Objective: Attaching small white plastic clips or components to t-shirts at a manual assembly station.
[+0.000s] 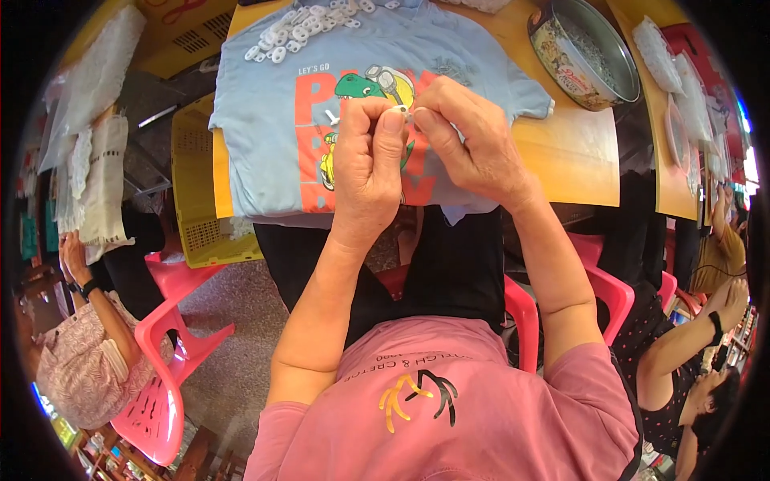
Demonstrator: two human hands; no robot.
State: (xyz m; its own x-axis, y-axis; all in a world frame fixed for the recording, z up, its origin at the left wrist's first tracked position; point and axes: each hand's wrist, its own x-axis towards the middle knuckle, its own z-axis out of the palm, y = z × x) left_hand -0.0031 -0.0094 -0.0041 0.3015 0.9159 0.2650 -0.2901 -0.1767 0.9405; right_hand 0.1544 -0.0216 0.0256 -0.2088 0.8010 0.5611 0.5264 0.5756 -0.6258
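Observation:
Over the light blue T-shirt (261, 164) spread on the table, both hands meet close together. My left hand (370, 152) pinches a small white plastic piece (400, 109) between thumb and forefinger. Right beside it, my right hand (468, 138) has its thumb and fingertips pressed together at the piece; whatever they grip is too small to make out. Another small white piece (332, 118) lies on the shirt's dinosaur print, just left of my left hand. A pile of white oval plastic pieces with holes (295, 30) rests at the shirt's far left.
A round tin (573, 72) holding many small pieces stands at the far right of the yellow table (577, 172). A yellow plastic crate (192, 152) is by the table's left side. Pink chairs (160, 401) and other people sit on both sides.

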